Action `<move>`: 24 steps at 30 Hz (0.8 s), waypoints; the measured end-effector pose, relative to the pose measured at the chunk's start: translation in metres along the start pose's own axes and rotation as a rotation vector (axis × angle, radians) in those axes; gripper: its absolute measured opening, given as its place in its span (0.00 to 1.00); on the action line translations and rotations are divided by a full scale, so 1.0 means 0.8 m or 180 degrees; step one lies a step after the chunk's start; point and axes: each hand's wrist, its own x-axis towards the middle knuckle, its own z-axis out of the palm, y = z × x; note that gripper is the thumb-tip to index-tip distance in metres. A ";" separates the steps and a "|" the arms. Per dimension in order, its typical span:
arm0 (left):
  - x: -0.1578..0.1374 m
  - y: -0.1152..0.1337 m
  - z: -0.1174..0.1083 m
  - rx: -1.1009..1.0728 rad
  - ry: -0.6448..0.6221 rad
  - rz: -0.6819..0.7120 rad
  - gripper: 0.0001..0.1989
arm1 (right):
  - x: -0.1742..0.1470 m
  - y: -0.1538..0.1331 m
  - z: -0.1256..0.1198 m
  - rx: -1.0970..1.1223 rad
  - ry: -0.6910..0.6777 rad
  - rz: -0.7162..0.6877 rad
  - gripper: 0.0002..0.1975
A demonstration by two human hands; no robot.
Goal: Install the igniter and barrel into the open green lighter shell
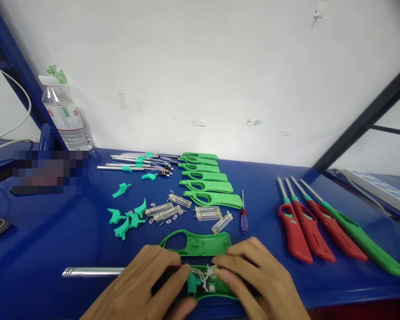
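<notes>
Near the front edge, my left hand (153,280) is closed around a green lighter half-shell (220,289), its fingertips by a teal trigger (192,283) seated inside. White wires (203,276) and a small black-and-white part show in the shell. A metal lighter tube (90,272) sticks out to the left from under this hand. My right hand (256,275) has its fingertips pressed together on what looks like a clear fuel tank (214,270) at the shell; the fingers hide most of it. Just behind lies another green half-shell (216,244), inner side up.
Behind lie several green shells (213,198), metal tubes with wires (120,168), teal triggers (133,220), clear tanks (208,214) and a screwdriver (244,220). Right are three red lighters (295,235) and a green one (370,244). A water bottle (66,118) stands back left.
</notes>
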 end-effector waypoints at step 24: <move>-0.009 0.000 0.008 -0.0003 0.0067 -0.0080 0.16 | -0.001 -0.002 0.003 -0.0086 0.0191 -0.0048 0.06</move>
